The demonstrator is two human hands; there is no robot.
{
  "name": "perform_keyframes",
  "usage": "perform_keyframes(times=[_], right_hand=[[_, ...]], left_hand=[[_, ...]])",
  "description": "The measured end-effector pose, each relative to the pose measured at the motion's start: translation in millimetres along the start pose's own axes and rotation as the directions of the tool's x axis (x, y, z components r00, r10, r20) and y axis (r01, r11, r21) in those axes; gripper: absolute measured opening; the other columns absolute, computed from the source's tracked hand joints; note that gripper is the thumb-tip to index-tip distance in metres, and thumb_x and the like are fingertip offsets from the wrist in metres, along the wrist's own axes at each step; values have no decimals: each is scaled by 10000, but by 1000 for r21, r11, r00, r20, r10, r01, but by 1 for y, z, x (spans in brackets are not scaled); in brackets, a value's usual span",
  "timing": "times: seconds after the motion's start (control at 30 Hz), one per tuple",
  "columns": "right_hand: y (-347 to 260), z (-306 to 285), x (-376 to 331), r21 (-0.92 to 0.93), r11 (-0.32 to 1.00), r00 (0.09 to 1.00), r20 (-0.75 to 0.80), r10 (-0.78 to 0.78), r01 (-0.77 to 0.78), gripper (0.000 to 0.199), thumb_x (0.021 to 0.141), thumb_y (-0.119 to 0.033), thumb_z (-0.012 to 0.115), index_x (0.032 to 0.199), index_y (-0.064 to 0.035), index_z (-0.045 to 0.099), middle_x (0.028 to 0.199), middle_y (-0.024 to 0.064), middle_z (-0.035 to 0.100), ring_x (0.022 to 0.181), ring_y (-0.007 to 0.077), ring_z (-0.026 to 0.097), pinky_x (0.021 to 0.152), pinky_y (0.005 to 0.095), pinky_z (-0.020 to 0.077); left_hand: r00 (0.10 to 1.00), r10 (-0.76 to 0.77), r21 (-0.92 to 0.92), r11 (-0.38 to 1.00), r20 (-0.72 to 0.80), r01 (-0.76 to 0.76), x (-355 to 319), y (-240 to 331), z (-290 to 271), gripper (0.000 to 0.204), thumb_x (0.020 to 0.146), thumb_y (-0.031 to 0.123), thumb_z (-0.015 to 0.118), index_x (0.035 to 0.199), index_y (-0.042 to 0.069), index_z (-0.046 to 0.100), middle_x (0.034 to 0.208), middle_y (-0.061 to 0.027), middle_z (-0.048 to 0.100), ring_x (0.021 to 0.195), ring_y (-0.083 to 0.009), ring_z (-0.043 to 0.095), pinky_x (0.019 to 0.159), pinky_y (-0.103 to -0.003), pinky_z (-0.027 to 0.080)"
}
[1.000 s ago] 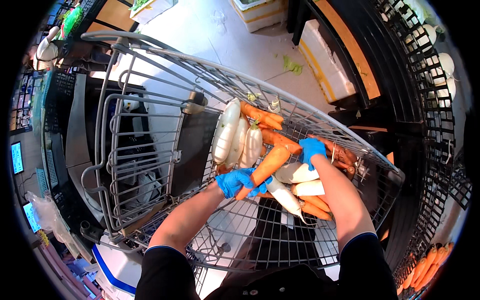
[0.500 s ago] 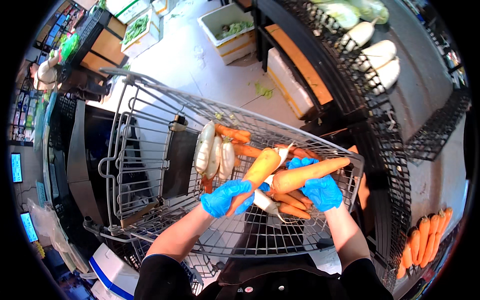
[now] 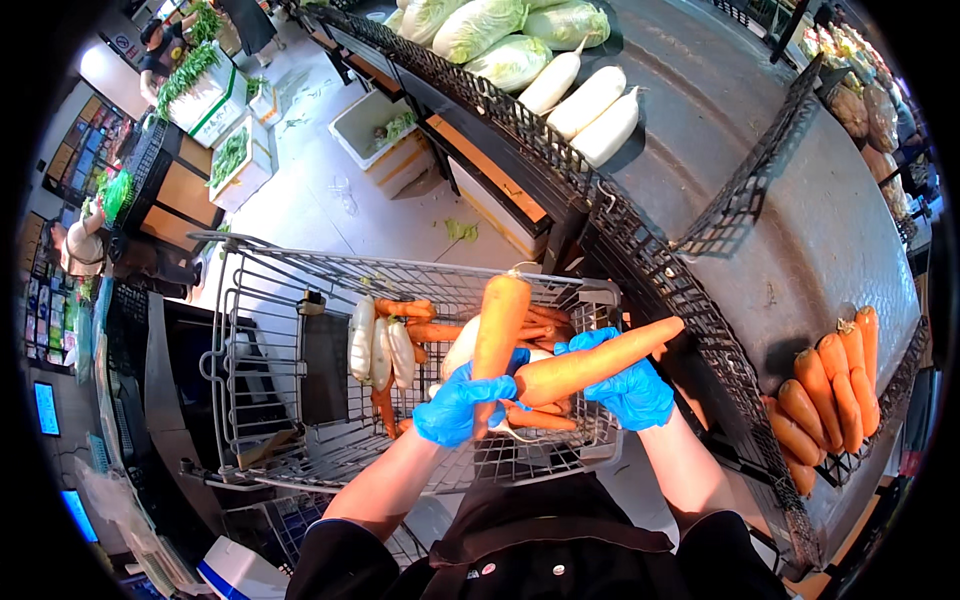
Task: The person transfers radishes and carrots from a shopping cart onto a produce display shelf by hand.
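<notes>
My left hand, in a blue glove, grips a large carrot that points away from me. In my right hand, also gloved in blue, lies another big carrot, its thin end toward the right. Both carrots are held above a grey wire shopping cart. Under my hands the cart holds more carrots and pale radishes, partly hidden by what I hold. Farther left in it lie several white radishes side by side, with carrots next to them.
A display shelf with a black mesh border runs along the right. It bears a carrot pile, white radishes and napa cabbages. Foam boxes stand on the floor ahead. People stand at the far left.
The view has swung right, so more of the shelf and its carrot pile shows. Both hands still hold their carrots; the left carrot now points more steeply away from me.
</notes>
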State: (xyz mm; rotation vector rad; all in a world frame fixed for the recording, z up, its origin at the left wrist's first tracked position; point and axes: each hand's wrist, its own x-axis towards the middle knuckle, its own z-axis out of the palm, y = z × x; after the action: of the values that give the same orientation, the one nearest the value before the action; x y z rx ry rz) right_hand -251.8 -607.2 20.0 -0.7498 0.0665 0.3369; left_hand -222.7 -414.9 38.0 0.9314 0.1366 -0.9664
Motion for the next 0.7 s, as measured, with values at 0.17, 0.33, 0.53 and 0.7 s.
perform_keyframes(times=[0.17, 0.33, 0.53, 0.7], right_hand=[[21, -12, -8, -50, 989, 986, -97, 136, -141, 434, 534, 18, 584, 938, -17, 430, 912, 81, 473, 863, 175, 449, 747, 282, 370], [98, -36, -13, 171, 881, 822, -318, 473, -441, 403, 661, -89, 510, 1026, -32, 349, 988, 74, 417, 913, 207, 410, 731, 344, 371], [155, -69, -20, 372, 612, 444, -445, 777, -698, 270, 710, -144, 422, 951, -22, 409, 862, 120, 476, 803, 258, 469, 699, 397, 386], [156, -50, -11, 388, 571, 429, -396, 812, -723, 244, 731, -152, 382, 883, 25, 452, 858, 133, 497, 769, 243, 488, 698, 356, 401]], left_hand=[[995, 82, 384, 922, -57, -54, 4, -25, -19, 445, 596, 134, 598, 973, 4, 398, 860, -64, 471, 737, -111, 457, 608, -223, 387], [997, 25, 849, 526, -77, 53, 3, -71, -84, 500, 597, 247, 584, 1011, 52, 382, 895, -106, 492, 809, -188, 476, 707, -279, 368], [877, -437, 940, 165, -202, 299, -8, -101, -181, 552, 581, 368, 538, 1025, 72, 400, 1041, -161, 396, 949, -258, 398, 806, -305, 308], [409, -105, 207, 732, -907, 649, -14, -87, -229, 509, 573, 166, 483, 1012, -14, 297, 902, -182, 466, 782, -284, 490, 654, -357, 407]])
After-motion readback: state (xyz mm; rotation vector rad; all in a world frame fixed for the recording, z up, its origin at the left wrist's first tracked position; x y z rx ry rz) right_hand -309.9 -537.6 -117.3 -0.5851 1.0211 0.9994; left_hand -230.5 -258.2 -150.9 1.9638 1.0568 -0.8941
